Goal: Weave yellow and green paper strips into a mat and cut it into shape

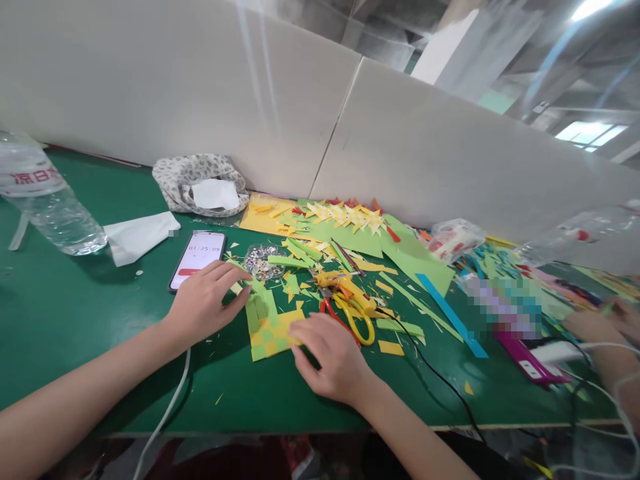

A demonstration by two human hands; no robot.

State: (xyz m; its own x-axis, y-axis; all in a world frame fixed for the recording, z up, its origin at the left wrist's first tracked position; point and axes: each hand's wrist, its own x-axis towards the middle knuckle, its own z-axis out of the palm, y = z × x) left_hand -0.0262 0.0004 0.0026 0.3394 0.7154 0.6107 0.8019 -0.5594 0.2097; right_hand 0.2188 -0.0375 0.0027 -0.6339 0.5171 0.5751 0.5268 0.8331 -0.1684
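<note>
A woven mat of yellow and green paper strips [273, 339] lies on the green table in front of me. My left hand [207, 300] is at its upper left corner, fingers bent, thumb and forefinger closing on a loose paper strip [257, 297]; the exact grip is partly hidden. Green strips stick up from the mat there. My right hand [330, 353] rests at the mat's right edge, fingertips touching it, thumb held apart. Just beyond lie a yellow glue gun [345, 288] and scissors [357, 320] with yellow handles. Red handles show beside them.
A phone [203, 250] showing a timer, a clear tray of small beads [263, 261] and paper scraps surround the mat. A water bottle [50, 193] stands left. A spiky woven paper piece [347, 217] lies near the partition. At right are a purple power strip [530, 357] and another person's hands [595, 327].
</note>
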